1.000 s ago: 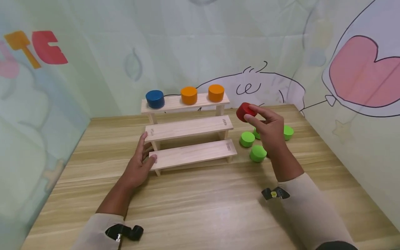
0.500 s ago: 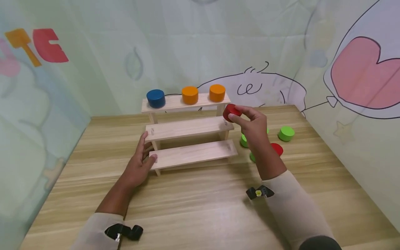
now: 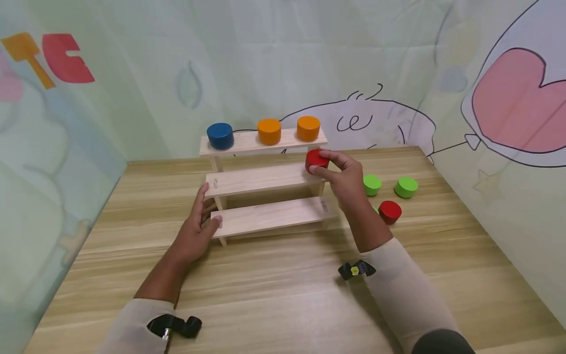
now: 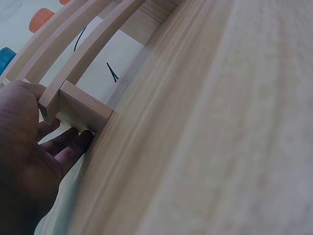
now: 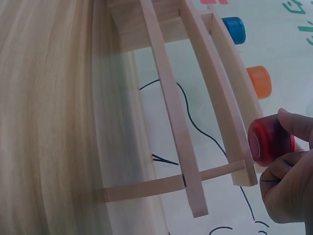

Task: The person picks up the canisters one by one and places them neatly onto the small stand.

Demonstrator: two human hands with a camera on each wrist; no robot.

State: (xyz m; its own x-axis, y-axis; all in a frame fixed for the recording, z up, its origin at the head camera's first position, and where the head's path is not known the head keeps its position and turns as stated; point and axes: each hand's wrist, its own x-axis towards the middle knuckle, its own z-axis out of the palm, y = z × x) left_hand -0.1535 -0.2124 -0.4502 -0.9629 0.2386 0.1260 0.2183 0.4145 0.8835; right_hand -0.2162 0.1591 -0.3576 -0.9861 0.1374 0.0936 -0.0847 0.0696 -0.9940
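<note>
A three-step wooden stand (image 3: 261, 217) stands on the table. My left hand (image 3: 193, 240) grips its left end, thumb on the bottom step and a finger reaching up to the middle step; in the left wrist view the fingers (image 4: 73, 149) lie by the side board. My right hand (image 3: 349, 182) pinches a red round block (image 3: 315, 160) between thumb and fingers at the right end of the middle step. In the right wrist view the red block (image 5: 269, 141) is at that step's end; whether it touches the wood I cannot tell. A blue block (image 3: 220, 136) and two orange blocks (image 3: 269, 131) sit on the top step.
Right of the stand lie green blocks (image 3: 406, 187) and another red block (image 3: 390, 212) on the wooden table (image 3: 274, 290). My right forearm partly covers one green block. A printed cloth backdrop (image 3: 247, 73) rises behind the table.
My right hand has carried the red block leftward from above the green blocks to the middle step's right end. The second red block has come into view. My left hand stays on the stand.
</note>
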